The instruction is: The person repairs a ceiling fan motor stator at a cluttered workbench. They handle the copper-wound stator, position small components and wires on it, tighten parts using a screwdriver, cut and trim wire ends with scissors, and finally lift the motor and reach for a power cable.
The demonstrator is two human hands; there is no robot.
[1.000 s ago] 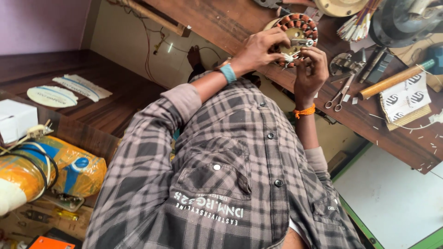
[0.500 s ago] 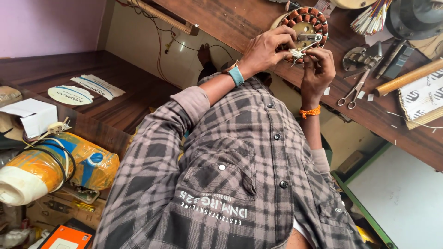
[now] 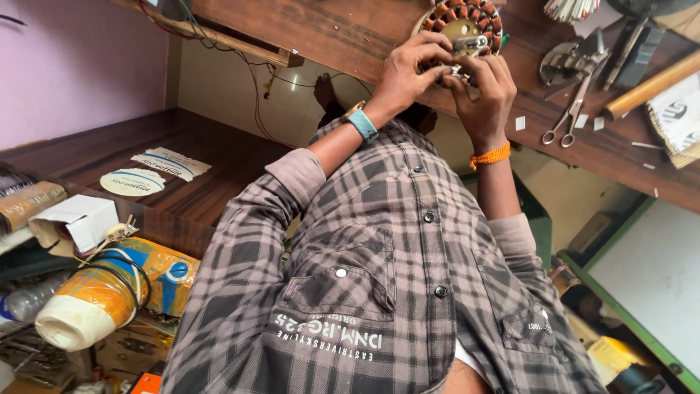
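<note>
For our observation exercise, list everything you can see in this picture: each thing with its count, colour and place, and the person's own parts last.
Motor stator: one, copper coils in a ring, on the bench under both hands.
Scissors: one, silver, bench right of the hands.
Wooden handle: one, tan, bench far right.
Workbench: one, brown wood, across the top.
Round stickers: two, white, dark shelf at left.
Tape-wrapped bundle: one, orange, lower left.
White box: one, open, left.
Left hand: blue watch, on the stator.
Right hand: orange thread band, on the stator.

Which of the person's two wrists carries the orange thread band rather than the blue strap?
The wrist of the right hand carries the orange thread band; the left hand has the blue strap.
</note>
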